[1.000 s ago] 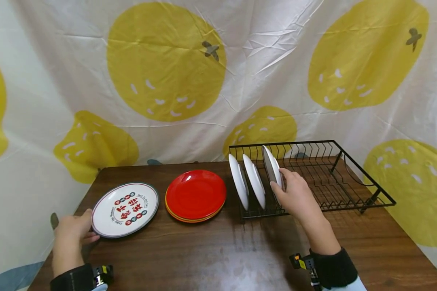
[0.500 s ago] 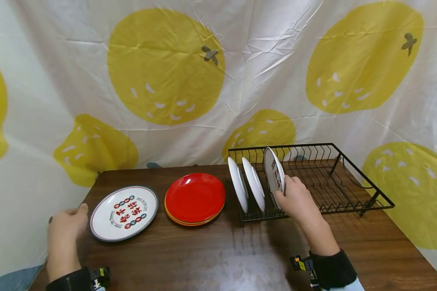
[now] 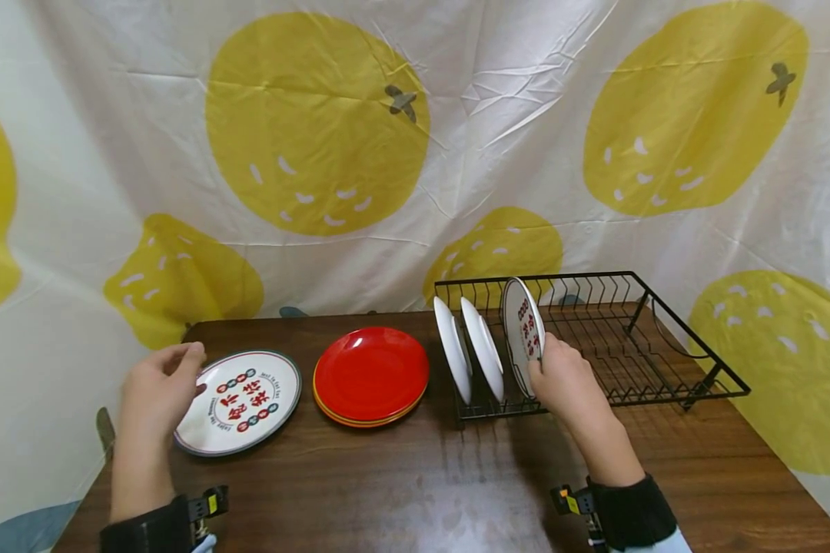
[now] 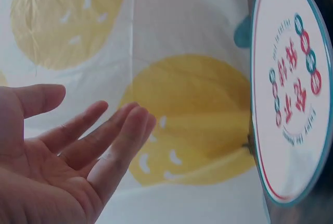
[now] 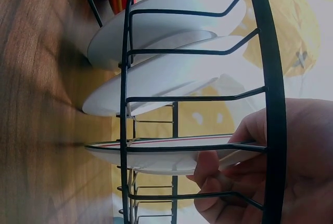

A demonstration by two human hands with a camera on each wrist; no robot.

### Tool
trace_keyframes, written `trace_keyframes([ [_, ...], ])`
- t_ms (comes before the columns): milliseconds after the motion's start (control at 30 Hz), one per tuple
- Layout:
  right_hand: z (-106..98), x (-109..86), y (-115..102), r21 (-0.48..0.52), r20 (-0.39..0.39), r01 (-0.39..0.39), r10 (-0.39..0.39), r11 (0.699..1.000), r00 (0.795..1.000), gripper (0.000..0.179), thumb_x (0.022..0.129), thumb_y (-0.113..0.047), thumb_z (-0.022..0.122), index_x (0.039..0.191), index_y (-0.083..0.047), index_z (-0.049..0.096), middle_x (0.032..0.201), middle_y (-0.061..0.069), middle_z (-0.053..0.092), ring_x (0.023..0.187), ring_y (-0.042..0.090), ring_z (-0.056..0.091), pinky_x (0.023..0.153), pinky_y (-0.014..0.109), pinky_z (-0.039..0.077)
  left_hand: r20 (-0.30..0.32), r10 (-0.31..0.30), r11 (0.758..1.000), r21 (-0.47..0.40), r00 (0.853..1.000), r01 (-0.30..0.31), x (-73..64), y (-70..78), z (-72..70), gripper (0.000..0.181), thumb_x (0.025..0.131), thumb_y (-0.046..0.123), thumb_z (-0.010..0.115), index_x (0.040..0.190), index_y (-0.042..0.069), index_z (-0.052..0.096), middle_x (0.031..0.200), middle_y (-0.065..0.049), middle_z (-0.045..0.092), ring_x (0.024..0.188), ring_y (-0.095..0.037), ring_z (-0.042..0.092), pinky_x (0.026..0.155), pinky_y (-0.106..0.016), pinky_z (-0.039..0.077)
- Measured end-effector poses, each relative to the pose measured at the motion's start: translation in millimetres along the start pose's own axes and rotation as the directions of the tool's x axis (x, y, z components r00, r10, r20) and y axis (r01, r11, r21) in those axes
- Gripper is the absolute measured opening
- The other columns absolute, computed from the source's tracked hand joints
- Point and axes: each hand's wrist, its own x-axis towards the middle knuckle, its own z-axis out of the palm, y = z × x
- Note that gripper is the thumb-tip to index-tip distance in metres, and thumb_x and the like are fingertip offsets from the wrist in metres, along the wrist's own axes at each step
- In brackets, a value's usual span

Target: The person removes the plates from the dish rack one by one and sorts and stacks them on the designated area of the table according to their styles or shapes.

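Note:
In the head view my right hand (image 3: 569,378) grips the near edge of a white plate (image 3: 520,338) standing upright in the black dish rack (image 3: 692,332). The right wrist view shows the fingers (image 5: 207,169) against the plate's underside, behind the rack's bars. Two more white plates (image 3: 453,349) lean in slots to its left. My left hand (image 3: 151,401) hovers by the left edge of a white plate with red lettering (image 3: 245,407), overlapping its rim in the head view. In the left wrist view its fingers (image 4: 117,156) are spread, holding nothing, apart from that plate.
A red plate (image 3: 371,369) lies on yellow-orange plates in the middle of the brown table (image 3: 360,499). A fruit-printed cloth (image 3: 318,276) hangs behind. The rack's right slots extend toward the table's right side.
My left hand has let go of the lettered plate, moved off left, then come back up and right over its edge. The plate in my right hand has turned, showing its printed face.

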Motion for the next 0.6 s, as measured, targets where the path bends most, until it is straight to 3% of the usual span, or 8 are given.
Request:
trace_keyframes([
  [67, 0.0, -0.3, -0.1, 0.004, 0.004, -0.002, 0.002, 1.0, 1.0, 0.038, 0.104, -0.013, 0.053, 0.13, 0.015, 0.056, 0.117, 0.035, 0.069, 0.1, 0.046, 0.073, 0.072, 0.053, 0.065, 0.009, 0.029, 0.999, -0.029, 1.0, -0.028, -1.7, 4.1, 4.0, 0.066, 0.113, 0.048, 0.038, 0.156, -0.001, 0.049, 0.152, -0.029, 0.056, 0.131, -0.043, 0.065, 0.071, -0.012, 0.06],
  [167, 0.1, -0.6, -0.3, 0.01, 0.014, -0.011, 0.01, 1.0, 1.0, 0.039, 0.104, -0.013, 0.053, 0.132, 0.015, 0.055, 0.118, 0.036, 0.07, 0.099, 0.046, 0.074, 0.07, 0.051, 0.065, 0.011, 0.052, 0.996, -0.072, 0.999, -0.051, -3.9, 10.3, 10.0, 0.063, 0.113, 0.048, 0.04, 0.153, 0.002, 0.054, 0.149, -0.024, 0.06, 0.129, -0.036, 0.065, 0.072, -0.009, 0.058],
  [300, 0.0, -0.3, -0.3, 0.014, 0.026, -0.023, 0.023, 1.0, 0.999, 0.04, 0.104, -0.013, 0.053, 0.133, 0.014, 0.054, 0.12, 0.036, 0.069, 0.099, 0.046, 0.075, 0.069, 0.05, 0.065, 0.016, 0.076, 0.986, -0.147, 0.997, -0.073, -5.9, 18.4, 16.6, 0.059, 0.112, 0.048, 0.044, 0.151, 0.005, 0.057, 0.142, -0.017, 0.066, 0.115, -0.013, 0.065, 0.077, -0.011, 0.061],
  [433, -0.8, 0.9, 0.3, 0.017, 0.033, -0.03, 0.029, 0.999, 0.999, 0.041, 0.104, -0.014, 0.053, 0.135, 0.013, 0.054, 0.122, 0.036, 0.069, 0.101, 0.046, 0.074, 0.071, 0.051, 0.065, 0.037, 0.128, 0.961, -0.251, 0.991, -0.115, -6.1, 24.7, 20.9, 0.056, 0.113, 0.044, 0.047, 0.149, 0.003, 0.057, 0.117, 0.007, 0.072, 0.099, 0.008, 0.063, 0.079, -0.014, 0.062],
  [500, -1.4, 1.2, 0.7, 0.018, 0.035, -0.031, 0.03, 0.999, 0.999, 0.042, 0.104, -0.014, 0.053, 0.135, 0.013, 0.054, 0.122, 0.036, 0.069, 0.102, 0.046, 0.074, 0.072, 0.051, 0.065, 0.05, 0.154, 0.947, -0.292, 0.987, -0.133, -6.2, 26.2, 23.6, 0.055, 0.113, 0.042, 0.047, 0.148, 0.001, 0.056, 0.109, 0.018, 0.07, 0.097, 0.011, 0.063, 0.081, -0.014, 0.063],
  [600, -1.6, 1.3, 1.0, 0.02, 0.038, -0.032, 0.031, 0.999, 0.999, 0.042, 0.103, -0.013, 0.053, 0.136, 0.013, 0.054, 0.122, 0.036, 0.069, 0.102, 0.046, 0.074, 0.073, 0.052, 0.065, 0.059, 0.177, 0.934, -0.325, 0.982, -0.149, -6.9, 28.2, 28.0, 0.053, 0.114, 0.039, 0.045, 0.148, 0.001, 0.056, 0.11, 0.019, 0.071, 0.1, 0.01, 0.065, 0.082, -0.014, 0.062],
])
